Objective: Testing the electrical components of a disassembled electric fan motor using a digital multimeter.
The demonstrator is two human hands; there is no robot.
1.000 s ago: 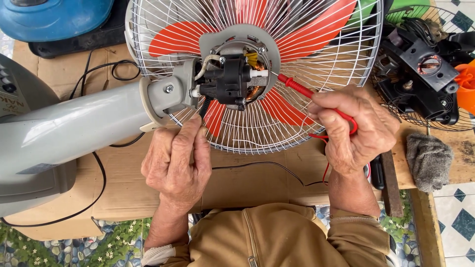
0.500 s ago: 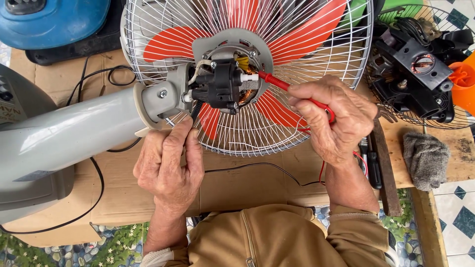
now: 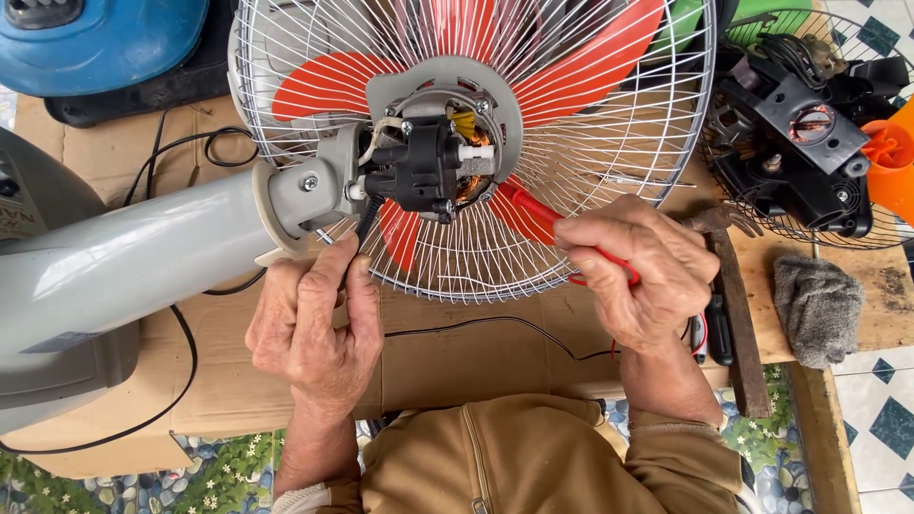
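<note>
Fan motor (image 3: 433,171) sits exposed, black, copper windings showing; hands pinch cable (image 3: 367,221) and red probe (image 3: 552,227).

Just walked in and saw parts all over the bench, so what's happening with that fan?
A person is working on the exposed black motor at the back of a grey stand fan with red blades and a white wire guard. The right hand holds a red-handled probe pointed at the motor. The left hand pinches the black cable just below it. Another dismantled black fan motor lies at the right.
</note>
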